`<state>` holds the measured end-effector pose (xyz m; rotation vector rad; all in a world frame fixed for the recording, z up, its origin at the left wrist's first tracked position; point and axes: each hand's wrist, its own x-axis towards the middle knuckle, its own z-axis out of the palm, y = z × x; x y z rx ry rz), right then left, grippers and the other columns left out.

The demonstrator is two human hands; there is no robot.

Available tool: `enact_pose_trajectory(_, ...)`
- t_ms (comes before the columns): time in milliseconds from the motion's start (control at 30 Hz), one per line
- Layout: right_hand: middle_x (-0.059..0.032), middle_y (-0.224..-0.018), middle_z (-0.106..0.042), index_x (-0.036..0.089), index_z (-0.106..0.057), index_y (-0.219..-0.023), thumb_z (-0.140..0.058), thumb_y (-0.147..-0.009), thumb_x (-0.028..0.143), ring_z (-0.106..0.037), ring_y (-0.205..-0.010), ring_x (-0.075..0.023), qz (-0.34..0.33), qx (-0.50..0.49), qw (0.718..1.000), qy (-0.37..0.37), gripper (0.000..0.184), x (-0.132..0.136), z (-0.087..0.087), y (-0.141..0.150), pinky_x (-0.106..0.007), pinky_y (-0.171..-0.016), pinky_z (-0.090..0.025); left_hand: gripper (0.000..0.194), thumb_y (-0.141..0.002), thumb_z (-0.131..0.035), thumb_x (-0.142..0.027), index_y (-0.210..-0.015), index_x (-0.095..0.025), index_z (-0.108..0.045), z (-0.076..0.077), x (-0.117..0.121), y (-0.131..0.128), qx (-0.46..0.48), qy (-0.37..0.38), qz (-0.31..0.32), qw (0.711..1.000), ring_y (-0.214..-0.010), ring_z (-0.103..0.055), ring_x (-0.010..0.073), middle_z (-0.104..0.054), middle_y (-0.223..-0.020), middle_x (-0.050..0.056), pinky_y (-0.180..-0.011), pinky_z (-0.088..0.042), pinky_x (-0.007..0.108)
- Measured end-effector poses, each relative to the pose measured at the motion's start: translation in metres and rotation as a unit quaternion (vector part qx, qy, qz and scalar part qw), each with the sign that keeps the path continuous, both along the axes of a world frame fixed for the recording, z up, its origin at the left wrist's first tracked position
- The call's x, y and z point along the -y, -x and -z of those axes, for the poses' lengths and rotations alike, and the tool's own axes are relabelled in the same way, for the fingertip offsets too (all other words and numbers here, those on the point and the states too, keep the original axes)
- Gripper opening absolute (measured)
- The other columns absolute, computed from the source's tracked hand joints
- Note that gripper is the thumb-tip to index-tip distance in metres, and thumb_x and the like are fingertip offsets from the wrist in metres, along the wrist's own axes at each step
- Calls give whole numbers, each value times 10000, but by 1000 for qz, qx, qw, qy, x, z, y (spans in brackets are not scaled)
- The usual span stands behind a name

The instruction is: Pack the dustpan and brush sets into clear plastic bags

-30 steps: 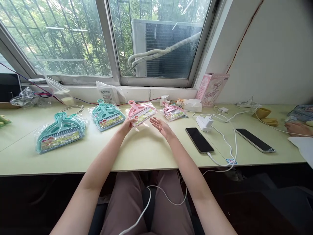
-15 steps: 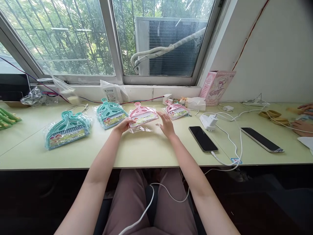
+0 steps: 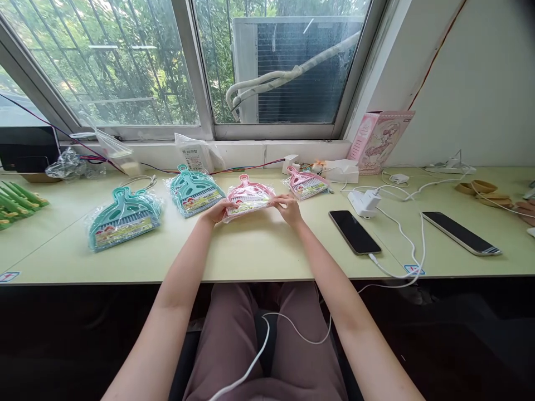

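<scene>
Between my two hands is a pink dustpan and brush set (image 3: 249, 196) in clear plastic wrap with a printed label, at the middle of the table. My left hand (image 3: 218, 212) grips its lower left corner, thumb on top. My right hand (image 3: 288, 208) pinches the right edge of the wrap. To the right lies another pink dustpan set (image 3: 307, 183), apart from my fingers. A teal dustpan set (image 3: 194, 192) is just left of my left hand, and a second teal set (image 3: 124, 220) sits farther left and nearer the front.
A black phone (image 3: 355, 232) with a white cable lies right of my arm, beside a white charger (image 3: 364, 203). Farther right are another dark phone-like slab (image 3: 461, 233) and brown rings (image 3: 484, 192). A pink box (image 3: 380, 142) stands by the window; green stalks (image 3: 19, 203) lie far left.
My right hand has closed from open fingers to a pinch on the pink set's right edge. My left hand keeps its grip. The whole view has shifted slightly.
</scene>
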<state>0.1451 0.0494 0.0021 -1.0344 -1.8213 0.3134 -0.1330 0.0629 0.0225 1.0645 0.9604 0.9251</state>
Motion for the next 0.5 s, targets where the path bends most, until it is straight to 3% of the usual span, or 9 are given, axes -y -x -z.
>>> enact_pose_trajectory(200, -28, -853, -711, 228, -738, -708, -555, -944, 268, -559, -877, -221, 93, -12, 996, -11, 302, 4, -3, 1, -379, -936, -406, 450, -662, -733, -97, -1105, -105, -647, 5, -3, -16, 13, -19, 49, 999, -869, -750, 253, -764, -950, 125, -796, -641, 339)
enact_pose_trajectory(500, -82, -1222, -588, 250, -783, -936, -608, -916, 345, -499, -1125, -255, 209, -130, 964, -101, 200, 8, -5, 0, -469, -1080, -385, 466, -728, -711, -143, -1184, -124, -622, -5, 11, -46, 33, -63, 90, 993, -1004, -721, 300, -718, -1163, 161, -966, -592, 516)
